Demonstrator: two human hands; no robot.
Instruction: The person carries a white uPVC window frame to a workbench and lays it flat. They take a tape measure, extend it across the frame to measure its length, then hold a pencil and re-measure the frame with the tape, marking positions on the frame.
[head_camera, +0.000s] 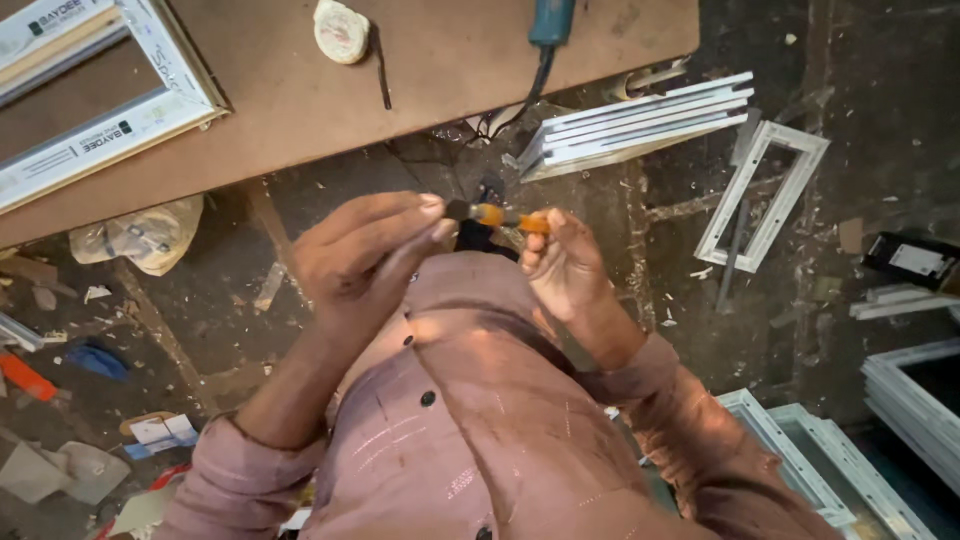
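While a small orange-handled tool (508, 218) is held level in front of the person's chest, both hands meet on it, above the littered floor and just below the edge of the counter (300, 100). The dark tip points to the left hand (365, 255), whose fingers (425, 208) lie long and close together, with fingertips and thumb pinching that dark end. The right hand (565, 265) holds the orange handle; its fingers (535, 250) are curled and pressed around it. I judge that the step in hand is to fit or adjust the tip of the tool, not yet to use it on any piece. The next move, as it seems, calls for a steady grip of the right hand while the left turns or pushes the tip with care, because the part is small and can slip down into the chips on the floor.

On the counter lie a white window frame (150, 110), a pale round roll, perhaps tape (342, 30), and a teal power tool (550, 22) with its cable hanging down. On the floor (700, 330), a stack of white profiles (640, 122) and a small white frame (765, 190) lie near, and more frames at the right.
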